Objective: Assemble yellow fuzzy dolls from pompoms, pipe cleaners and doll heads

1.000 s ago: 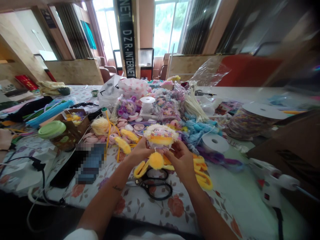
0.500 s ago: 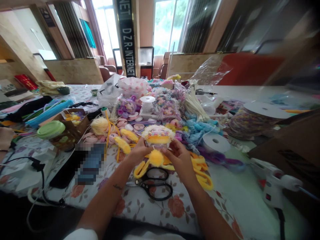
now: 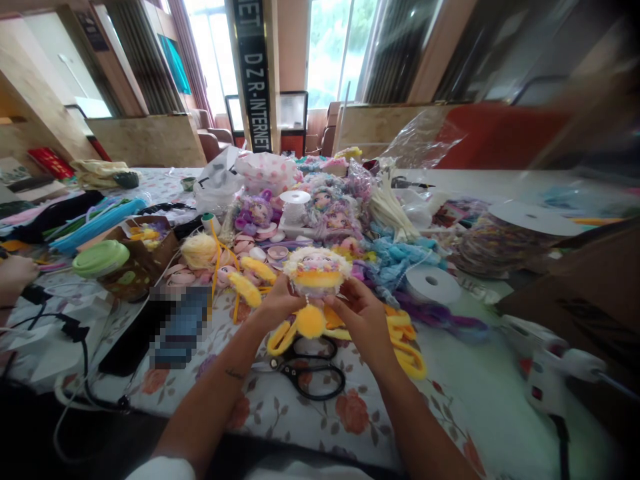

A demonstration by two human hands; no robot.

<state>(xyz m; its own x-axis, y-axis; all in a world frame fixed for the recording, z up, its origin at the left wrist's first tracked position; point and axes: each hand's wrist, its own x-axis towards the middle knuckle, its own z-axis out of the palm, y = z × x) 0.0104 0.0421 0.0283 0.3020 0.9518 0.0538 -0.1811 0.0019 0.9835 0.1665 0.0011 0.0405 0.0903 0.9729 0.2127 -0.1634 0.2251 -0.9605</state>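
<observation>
A small doll head [image 3: 317, 269] with fluffy white trim, a yellow band and coloured beads is held up between both hands above the table. My left hand [image 3: 278, 304] grips its left side and my right hand [image 3: 362, 316] grips its right side. A yellow pompom [image 3: 310, 321] hangs just below the doll head, between my wrists. Black scissors [image 3: 307, 371] lie on the floral tablecloth [image 3: 345, 413] directly under my hands, beside yellow fuzzy loops [image 3: 407, 347].
Doll heads [image 3: 330, 213], face pieces, blue yarn [image 3: 400, 257], white tape rolls [image 3: 431, 285] and plastic bags crowd the table's middle. A green lid [image 3: 103, 257] and a box stand at left, a dark phone [image 3: 165, 330] lies nearer, a white glue gun [image 3: 550, 370] at right. Another person's hand [image 3: 15, 273] shows at far left.
My hands have barely shifted, turning the doll head slightly. Another person's hand has come into view at the far left edge.
</observation>
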